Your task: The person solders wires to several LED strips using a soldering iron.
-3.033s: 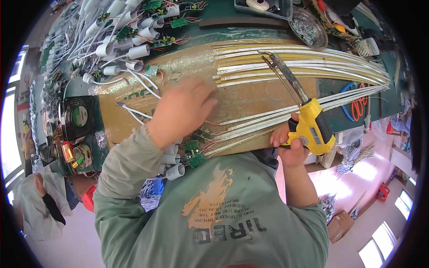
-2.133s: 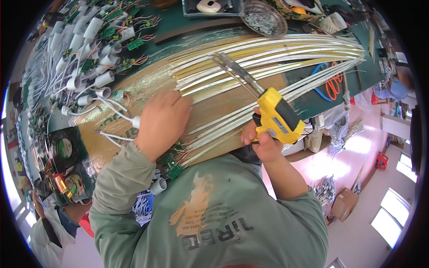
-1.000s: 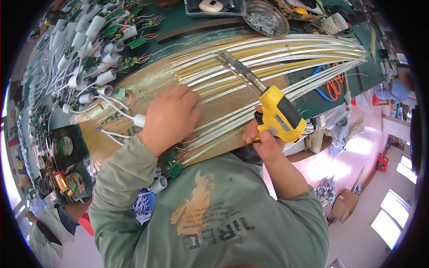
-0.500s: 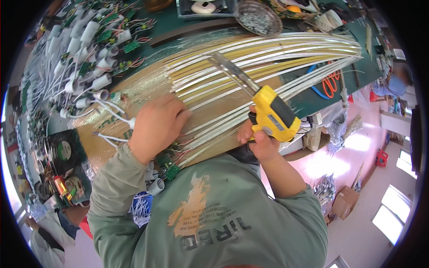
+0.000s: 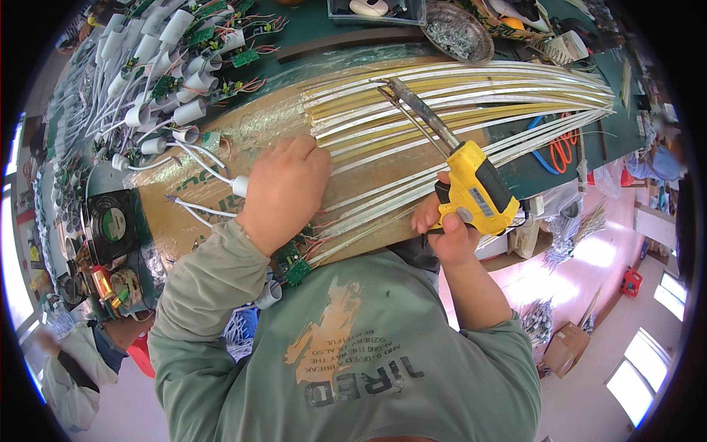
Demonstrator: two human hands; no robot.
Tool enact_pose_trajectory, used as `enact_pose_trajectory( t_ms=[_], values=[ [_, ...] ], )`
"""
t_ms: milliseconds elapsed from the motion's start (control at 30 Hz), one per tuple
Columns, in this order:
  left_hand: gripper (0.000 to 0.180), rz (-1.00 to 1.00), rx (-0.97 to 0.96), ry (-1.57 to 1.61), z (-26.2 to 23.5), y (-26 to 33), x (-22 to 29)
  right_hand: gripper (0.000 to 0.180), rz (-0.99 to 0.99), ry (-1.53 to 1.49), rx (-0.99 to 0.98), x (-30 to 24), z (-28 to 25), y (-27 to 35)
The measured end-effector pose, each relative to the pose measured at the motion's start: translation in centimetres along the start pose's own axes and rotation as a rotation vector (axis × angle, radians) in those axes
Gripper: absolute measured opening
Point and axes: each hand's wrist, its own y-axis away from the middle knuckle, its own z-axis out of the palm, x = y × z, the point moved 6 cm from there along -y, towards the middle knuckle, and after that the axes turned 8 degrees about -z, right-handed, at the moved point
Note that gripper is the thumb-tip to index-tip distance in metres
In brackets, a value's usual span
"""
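Observation:
My right hand (image 5: 451,230) grips a yellow and black soldering gun (image 5: 480,197). Its long metal tip (image 5: 412,110) points up and left over a row of white and yellow LED strips (image 5: 412,136). At the near left end of the strips, my left hand (image 5: 289,190) is closed with its fingers curled down, so what they pinch is hidden. A white lamp socket (image 5: 239,186) with white wires (image 5: 210,160) shows beside that hand. Below its wrist lies a green circuit board (image 5: 297,271) with thin red and white leads.
Several white sockets with wires and circuit boards (image 5: 177,81) pile up at the left. A small black fan (image 5: 112,225) stands nearby. At the back are a plastic tray (image 5: 377,16) and a round dish of metal bits (image 5: 456,33). An orange cord (image 5: 563,151) lies right. Another person (image 5: 70,383) is at the lower left.
The view has shifted, so the bench appears farther right. My left fingers have curled in more over the strip ends. The soldering gun has moved slightly away from me, still in my right hand.

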Motion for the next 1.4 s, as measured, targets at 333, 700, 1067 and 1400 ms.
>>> enact_pose_trajectory(
  t_ms=[333,700,1067,1400],
  values=[
    [0.009,-0.027,-0.031,-0.022,0.9,0.3,-0.5,0.074,-0.005,-0.008,-0.001,0.1,-0.1,0.1],
    [0.014,-0.241,-0.200,0.159,1.0,-0.5,-1.7,0.063,-0.041,-0.091,-0.053,0.2,0.0,-0.1],
    [0.011,-0.572,-0.480,0.674,0.8,-1.0,-3.2,0.073,0.022,0.008,0.003,0.3,-1.0,0.4],
    [0.014,-0.333,-0.159,0.442,-0.2,-0.9,-2.1,0.068,0.065,0.006,-0.028,0.4,-0.2,0.3]
  ],
)
